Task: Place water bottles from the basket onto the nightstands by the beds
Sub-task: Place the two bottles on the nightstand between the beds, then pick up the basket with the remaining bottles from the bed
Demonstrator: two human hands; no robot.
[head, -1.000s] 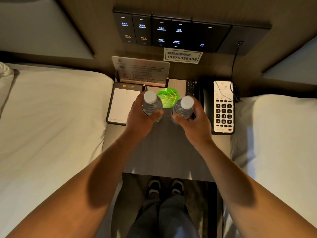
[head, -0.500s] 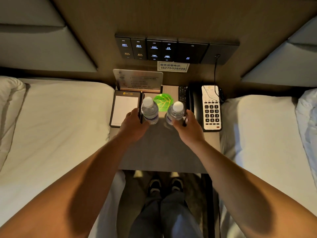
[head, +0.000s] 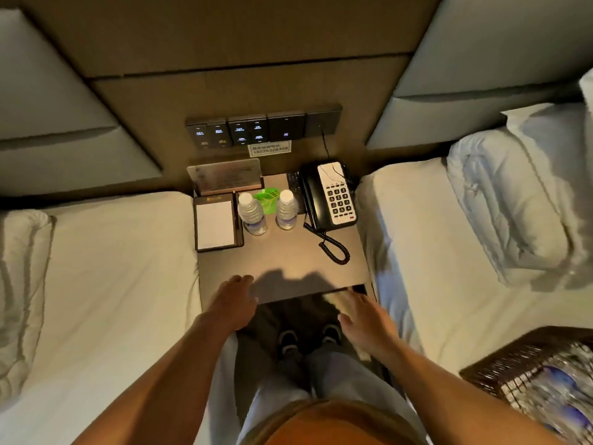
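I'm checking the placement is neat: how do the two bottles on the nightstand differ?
The left bottle stands beside the notepad; the right bottle stands nearer the phone. The left bottle sits slightly closer to the nightstand's front edge than the right bottle. Both are upright, capped, clear, alike in size, and flank a green item. Neither hand touches them.

Two bottles (head: 253,213) upright on nightstand (head: 288,255), both hands (head: 232,301) empty

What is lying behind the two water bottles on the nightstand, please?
A green leaf-patterned item lies flat between and behind the water bottles, which cover its edges. A dark remote lies further back, its near end hidden.
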